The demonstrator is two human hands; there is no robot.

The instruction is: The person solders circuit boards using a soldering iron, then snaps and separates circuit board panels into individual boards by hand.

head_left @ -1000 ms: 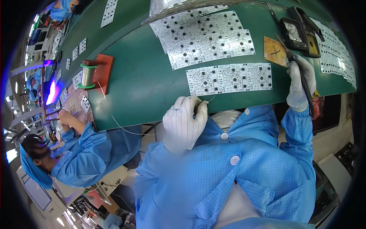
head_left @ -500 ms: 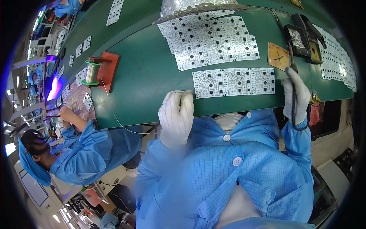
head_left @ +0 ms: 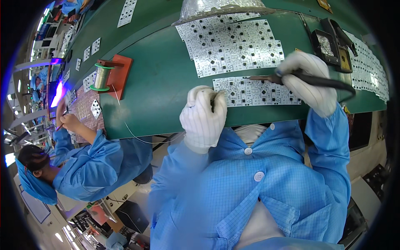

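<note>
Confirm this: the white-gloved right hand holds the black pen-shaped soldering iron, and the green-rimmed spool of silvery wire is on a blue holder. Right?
The holder is red, not blue, as the head view shows. The right hand does hold the soldering iron, and the spool is on that holder.

The tabletop (head_left: 158, 83) is a flat, matte green surface. At its near edge, right of centre, lies one white rectangular circuit-board panel (head_left: 256, 99) with small black square components. Directly beyond it, several white circuit-board panels (head_left: 233, 46) lie overlapped in a stack of staggered rows. At left stands an orange-red block-shaped stand (head_left: 123, 77) carrying a green-flanged spool (head_left: 101, 79) of silvery wire. At far right sits a black holder with open trays (head_left: 327, 46); to its right lie further white boards with black components (head_left: 368, 66). A translucent pinkish sheet (head_left: 85, 112) lies at the left end.
</note>
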